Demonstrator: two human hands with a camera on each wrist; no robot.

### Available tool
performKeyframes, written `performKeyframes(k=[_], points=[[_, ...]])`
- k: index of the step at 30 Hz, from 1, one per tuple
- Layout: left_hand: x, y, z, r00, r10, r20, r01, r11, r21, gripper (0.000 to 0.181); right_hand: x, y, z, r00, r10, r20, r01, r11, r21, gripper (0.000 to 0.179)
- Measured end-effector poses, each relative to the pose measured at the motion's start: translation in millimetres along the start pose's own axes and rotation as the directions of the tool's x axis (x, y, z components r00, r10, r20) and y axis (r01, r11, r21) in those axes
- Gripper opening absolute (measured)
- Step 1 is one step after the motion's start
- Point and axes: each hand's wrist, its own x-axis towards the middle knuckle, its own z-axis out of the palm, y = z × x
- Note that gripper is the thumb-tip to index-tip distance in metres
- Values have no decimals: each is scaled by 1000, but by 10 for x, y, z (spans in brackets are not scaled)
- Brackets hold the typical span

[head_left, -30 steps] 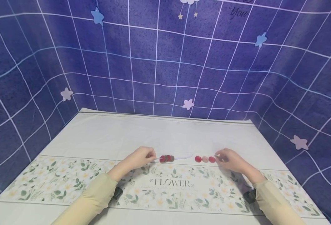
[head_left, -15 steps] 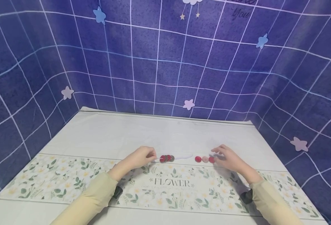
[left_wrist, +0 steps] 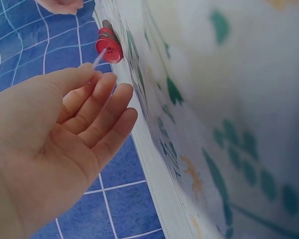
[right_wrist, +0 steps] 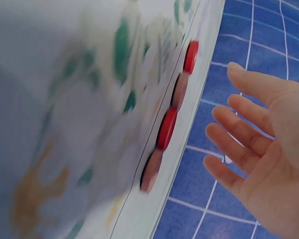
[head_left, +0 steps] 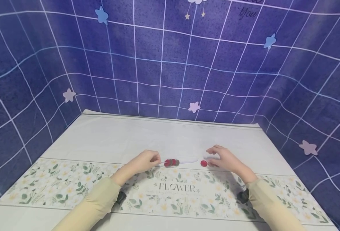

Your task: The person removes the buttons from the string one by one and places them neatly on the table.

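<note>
Left hand (head_left: pixel 143 160): fingers pinch pale cord (left_wrist: pixel 98 59); threaded buttons (head_left: pixel 171 162), red and dark, lie just beyond them. Right hand (head_left: pixel 226 159): fingers spread, near four loose buttons (right_wrist: pixel 167 128) in a row.

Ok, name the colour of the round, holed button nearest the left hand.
That round, holed button is red; the left wrist view shows it best.

Count recorded: four strung buttons (head_left: pixel 171 163) (two red, two dark), four loose buttons (right_wrist: pixel 167 127), one pale string (head_left: pixel 188 162), one left hand (head_left: pixel 145 160), one right hand (head_left: pixel 227 160).
</note>
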Motion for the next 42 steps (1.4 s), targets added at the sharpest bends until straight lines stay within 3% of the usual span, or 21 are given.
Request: performKeyframes(k=[13, 24, 32, 42], points=[[-35, 3, -8, 1000, -4, -1, 4, 1000, -14, 6, 271, -286, 114, 995, -95, 43, 97, 995, -31, 33], [-19, 7, -5, 1000, 5, 3, -5, 1000, -5, 7, 418, -415, 218, 990, -99, 102, 99, 995, 10, 33], [-10, 18, -7, 1000, -3, 4, 3, 1000, -7, 6, 495, -485, 321, 984, -148, 103, 147, 989, 15, 32], [-10, 23, -9, 1000, -9, 4, 9, 1000, -7, 6, 565, -609, 405, 970, -174, 172, 165, 984, 65, 33]])
